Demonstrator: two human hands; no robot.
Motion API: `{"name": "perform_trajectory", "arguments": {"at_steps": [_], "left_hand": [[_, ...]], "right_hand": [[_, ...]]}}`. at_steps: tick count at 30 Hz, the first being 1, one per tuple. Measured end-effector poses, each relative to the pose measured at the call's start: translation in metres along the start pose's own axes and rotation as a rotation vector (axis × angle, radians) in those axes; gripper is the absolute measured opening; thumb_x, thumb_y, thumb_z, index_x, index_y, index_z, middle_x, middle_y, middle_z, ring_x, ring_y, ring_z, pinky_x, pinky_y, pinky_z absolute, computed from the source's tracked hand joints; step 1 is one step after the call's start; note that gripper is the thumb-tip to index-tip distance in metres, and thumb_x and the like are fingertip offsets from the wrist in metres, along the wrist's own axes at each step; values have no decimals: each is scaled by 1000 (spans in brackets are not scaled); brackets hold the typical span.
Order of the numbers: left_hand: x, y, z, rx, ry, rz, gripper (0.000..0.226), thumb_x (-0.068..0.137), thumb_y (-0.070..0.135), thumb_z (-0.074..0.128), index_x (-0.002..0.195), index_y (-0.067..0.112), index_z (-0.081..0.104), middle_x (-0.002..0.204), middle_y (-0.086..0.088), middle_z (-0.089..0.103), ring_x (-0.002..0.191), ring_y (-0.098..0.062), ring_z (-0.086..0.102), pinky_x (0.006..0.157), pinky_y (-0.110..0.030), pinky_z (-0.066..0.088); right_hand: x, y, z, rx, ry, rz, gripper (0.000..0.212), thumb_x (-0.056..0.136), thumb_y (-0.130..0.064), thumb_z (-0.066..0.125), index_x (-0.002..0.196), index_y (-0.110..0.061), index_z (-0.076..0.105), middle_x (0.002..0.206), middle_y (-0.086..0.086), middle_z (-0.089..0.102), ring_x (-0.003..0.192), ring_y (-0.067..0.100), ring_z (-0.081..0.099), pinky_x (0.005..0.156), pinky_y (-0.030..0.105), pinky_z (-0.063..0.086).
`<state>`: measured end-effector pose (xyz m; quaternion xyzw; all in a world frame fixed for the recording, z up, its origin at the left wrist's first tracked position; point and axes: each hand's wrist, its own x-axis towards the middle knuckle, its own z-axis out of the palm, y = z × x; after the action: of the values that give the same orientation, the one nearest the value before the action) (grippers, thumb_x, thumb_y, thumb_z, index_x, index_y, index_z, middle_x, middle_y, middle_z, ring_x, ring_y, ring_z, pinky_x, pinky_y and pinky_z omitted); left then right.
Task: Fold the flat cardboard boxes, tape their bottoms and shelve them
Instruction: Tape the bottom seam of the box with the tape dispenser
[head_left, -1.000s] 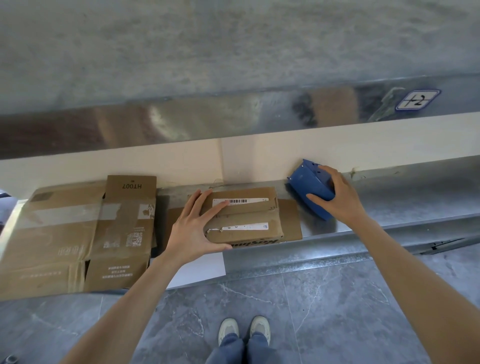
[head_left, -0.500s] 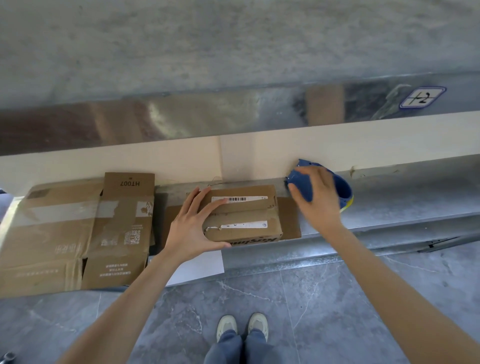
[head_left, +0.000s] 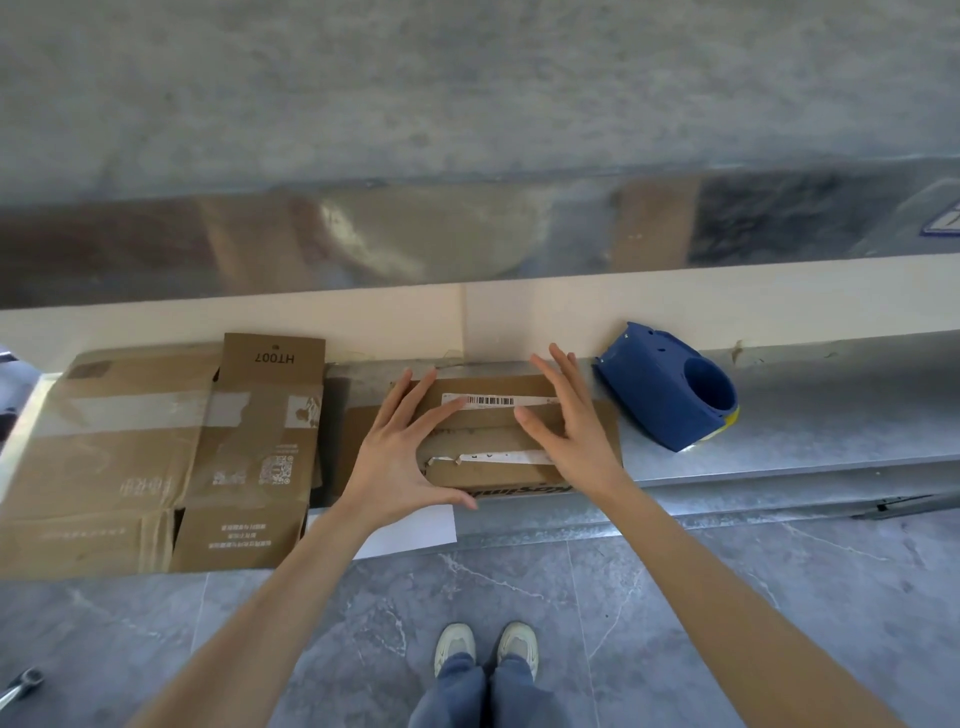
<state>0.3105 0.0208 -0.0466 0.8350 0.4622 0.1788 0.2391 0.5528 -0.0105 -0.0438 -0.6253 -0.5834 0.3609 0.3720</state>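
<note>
As our left hand (head_left: 395, 462) and right hand (head_left: 571, 441) rest open-fingered, grasping nothing, on the small box (head_left: 488, 470) at the ledge's (head_left: 805, 441) front edge, we seem to be pressing its bottom flat; next, grip both ends.
</note>
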Motion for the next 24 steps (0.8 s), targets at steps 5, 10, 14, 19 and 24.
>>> {"name": "perform_trajectory", "arguments": {"at_steps": [5,10,14,19,24], "left_hand": [[3,7,-1,-86,45,-126,95,66,93,46,147,45,35,164,17,11,152,-5,-5,116,-43,16],[9,12,4,104,46,-226,83,85,80,18,156,38,19,165,15,2,151,-7,-11,113,-42,36],[8,13,5,228,-2,-226,80,87,77,11,157,38,7,166,13,-4,152,-12,-14,105,-46,45],[8,17,5,238,4,-254,77,89,78,13,157,40,9,165,16,-5,152,-13,-15,106,-48,44],[7,20,5,114,80,-322,76,87,75,27,155,42,17,166,15,1,153,-12,-6,102,-50,47]], "right_hand": [[0,-5,2,-36,11,28,75,85,-60,59,151,-35,31,162,-23,3,150,-1,-3,120,29,13],[3,-9,7,-327,-11,63,78,87,-66,53,153,-34,27,164,-15,4,150,5,-11,118,34,18],[4,-12,6,-429,-19,67,74,90,-64,51,153,-33,26,161,-13,15,151,9,-7,111,41,34],[3,-13,6,-453,-13,59,78,87,-67,53,152,-33,27,159,-15,18,150,7,-4,107,41,40],[1,-8,3,-179,23,58,82,86,-59,60,154,-30,24,162,-17,11,149,2,8,120,30,22]]}}
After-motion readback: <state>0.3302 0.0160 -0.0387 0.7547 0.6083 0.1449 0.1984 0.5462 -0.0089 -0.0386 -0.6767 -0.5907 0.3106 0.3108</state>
